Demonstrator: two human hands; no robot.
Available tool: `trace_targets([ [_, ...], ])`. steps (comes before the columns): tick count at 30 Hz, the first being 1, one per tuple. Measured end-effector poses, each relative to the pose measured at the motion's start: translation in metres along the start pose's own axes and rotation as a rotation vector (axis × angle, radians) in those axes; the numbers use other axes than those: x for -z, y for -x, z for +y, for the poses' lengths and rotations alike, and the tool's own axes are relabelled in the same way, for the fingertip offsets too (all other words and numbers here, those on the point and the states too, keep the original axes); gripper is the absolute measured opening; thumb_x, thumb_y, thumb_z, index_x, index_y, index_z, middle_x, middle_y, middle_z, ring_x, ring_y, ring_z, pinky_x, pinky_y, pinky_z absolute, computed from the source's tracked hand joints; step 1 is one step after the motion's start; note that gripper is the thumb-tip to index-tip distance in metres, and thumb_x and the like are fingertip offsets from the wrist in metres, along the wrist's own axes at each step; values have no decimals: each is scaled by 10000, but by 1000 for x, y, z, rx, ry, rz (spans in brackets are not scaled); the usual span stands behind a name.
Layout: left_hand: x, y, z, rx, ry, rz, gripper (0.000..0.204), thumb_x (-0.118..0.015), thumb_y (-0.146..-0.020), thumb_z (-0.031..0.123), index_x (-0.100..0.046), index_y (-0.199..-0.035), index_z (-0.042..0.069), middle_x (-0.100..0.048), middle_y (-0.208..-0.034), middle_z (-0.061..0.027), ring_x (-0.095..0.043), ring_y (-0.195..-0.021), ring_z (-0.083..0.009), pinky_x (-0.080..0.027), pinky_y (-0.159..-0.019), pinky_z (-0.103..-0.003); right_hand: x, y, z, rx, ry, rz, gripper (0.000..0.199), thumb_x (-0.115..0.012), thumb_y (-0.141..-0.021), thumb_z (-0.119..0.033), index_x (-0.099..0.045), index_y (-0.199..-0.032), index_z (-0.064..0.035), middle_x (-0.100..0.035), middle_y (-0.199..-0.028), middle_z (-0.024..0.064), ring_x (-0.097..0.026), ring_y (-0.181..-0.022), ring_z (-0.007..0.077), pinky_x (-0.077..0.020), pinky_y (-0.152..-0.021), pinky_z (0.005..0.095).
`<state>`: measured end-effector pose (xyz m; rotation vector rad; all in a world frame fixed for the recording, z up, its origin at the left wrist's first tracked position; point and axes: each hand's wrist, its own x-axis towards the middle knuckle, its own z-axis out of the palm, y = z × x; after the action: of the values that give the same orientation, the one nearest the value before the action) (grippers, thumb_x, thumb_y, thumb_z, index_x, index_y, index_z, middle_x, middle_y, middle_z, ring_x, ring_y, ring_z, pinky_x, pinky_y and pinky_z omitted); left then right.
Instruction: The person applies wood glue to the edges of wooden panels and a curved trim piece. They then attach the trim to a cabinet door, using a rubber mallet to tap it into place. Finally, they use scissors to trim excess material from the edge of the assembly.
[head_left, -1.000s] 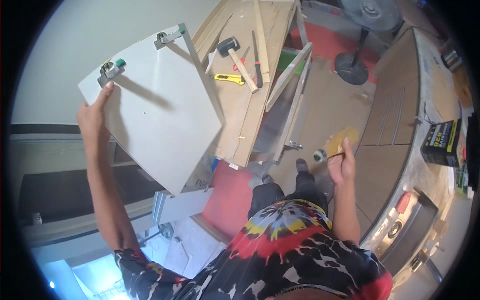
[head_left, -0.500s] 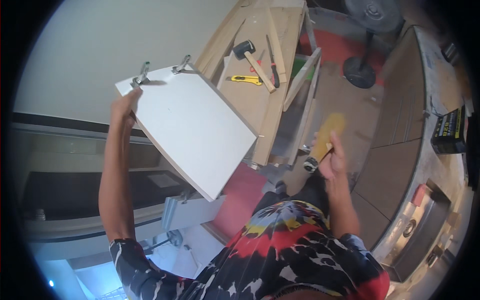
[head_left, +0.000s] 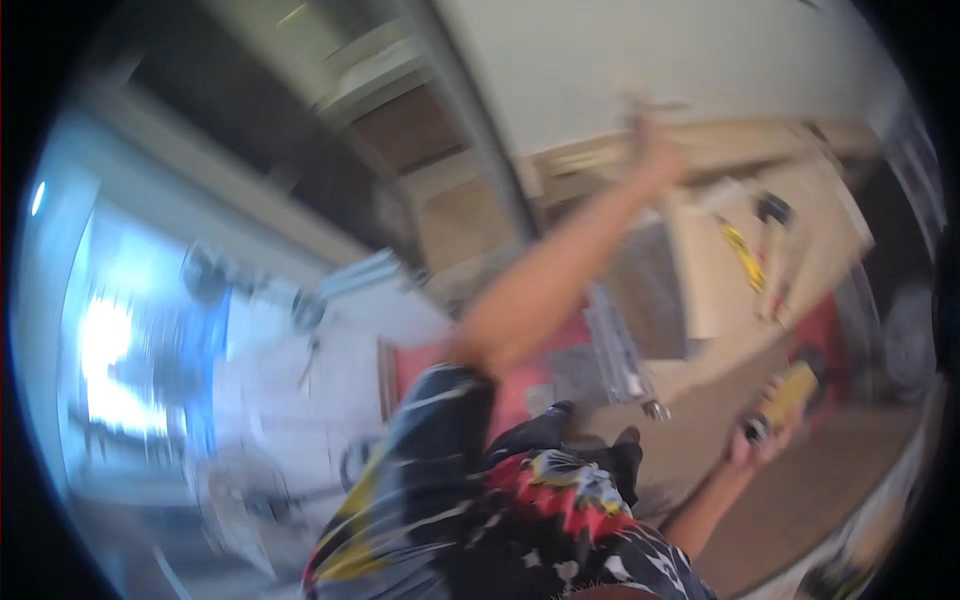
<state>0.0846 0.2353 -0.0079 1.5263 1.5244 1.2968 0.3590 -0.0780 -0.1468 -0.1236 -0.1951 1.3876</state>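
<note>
"Where's the yellow object (head_left: 790,397)?"
"Gripped in my right hand (head_left: 764,443), over the floor (head_left: 690,405)."
"And the other?"
"My left hand (head_left: 655,152) is raised before the wall (head_left: 570,60), too blurred to tell its grip."
"Cutter (head_left: 741,254)?"
"On the counter (head_left: 825,212), beside the mallet (head_left: 773,208)."

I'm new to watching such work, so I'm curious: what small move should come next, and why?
Perhaps bring the right hand toward the bench: it holds a yellow object off to one side, while the mallet and yellow cutter lie on the bench. The blurred left hand reaches out that way too.
</note>
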Motion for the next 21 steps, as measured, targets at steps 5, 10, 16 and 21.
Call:
trace_targets([
  [5, -94, 7, 4, -76, 25, 96, 821, -605, -779, -34, -268, -1526, -6, -215, -1553, -314, -205, -1466, -448, -215, -1212, -477, 17, -52, -38, -214, -186, 1, 483, -607, -995, -164, -421, -1393, 37, -523, -1283, 189, -577, -1134, 276, -517, -1025, 391],
  [10, -50, 59, 60, -276, 14, 55, 350, -660, -752, 121, -697, -1077, -3, -413, -1384, -338, -195, -1438, -489, -147, -1192, -620, 25, -85, -56, -222, -143, 167, 415, -647, -968, -120, -529, -1306, 89, -610, -1262, 207, -595, -1169, 302, -518, -1060, 396],
  [16, -75, 73, 53, -715, 30, 12, 317, -587, -869, 387, -672, -738, 111, -647, -864, -115, -567, -1041, -361, -184, -1143, -645, 75, -98, -92, -193, 59, 78, 358, -642, -972, -112, -554, -1256, 87, -621, -1267, 205, -627, -1139, 285, -521, -1065, 381],
  [21, -41, 93, 50, -862, 191, -34, 651, -479, -939, 500, -439, -426, 101, -481, -453, -85, -548, -566, -340, -310, -1049, -539, 86, -111, -115, -298, 103, 242, 424, -664, -965, -138, -513, -1278, 105, -642, -1207, 185, -649, -1091, 265, -561, -1006, 329],
])
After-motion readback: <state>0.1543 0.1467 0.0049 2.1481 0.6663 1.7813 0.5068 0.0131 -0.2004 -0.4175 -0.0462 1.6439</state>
